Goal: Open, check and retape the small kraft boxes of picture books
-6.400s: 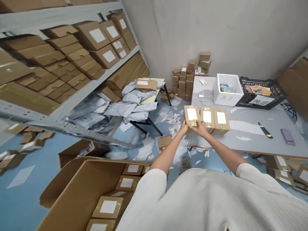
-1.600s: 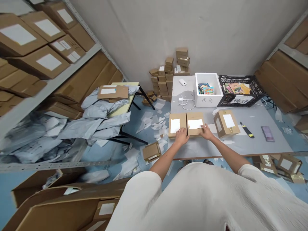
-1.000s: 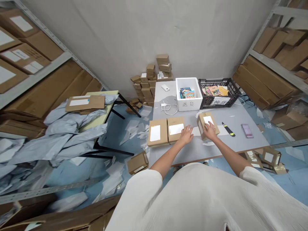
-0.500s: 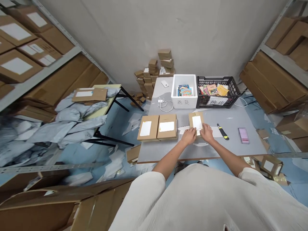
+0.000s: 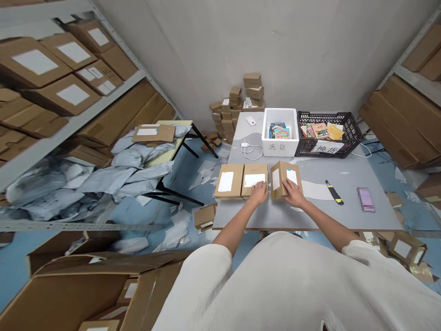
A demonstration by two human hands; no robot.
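Note:
My right hand (image 5: 293,193) grips a small brown cardboard box (image 5: 280,187), which stands tilted on the grey table (image 5: 248,218). White labels show on two of its faces. My left hand (image 5: 259,192) is apart from that box, its fingers resting over the right edge of another labelled cardboard box (image 5: 250,170). Beside this one, on its left, lies a similar labelled box (image 5: 237,177). A black and yellow utility knife (image 5: 334,192) and a sheet of white paper (image 5: 317,190) lie to the right of my right hand.
Behind my hands stand a white bin (image 5: 279,146) and a black crate (image 5: 324,148), both holding colourful booklets. A pixelated phone (image 5: 365,199) lies at the right. Grey parcels (image 5: 138,156) cover a side table. Shelves of cartons flank the table, with an open carton (image 5: 165,285) at lower left.
The small box has gone from lying flat under both hands to tilted in my right hand. My left hand has moved left onto the neighbouring box. The whole view has shifted.

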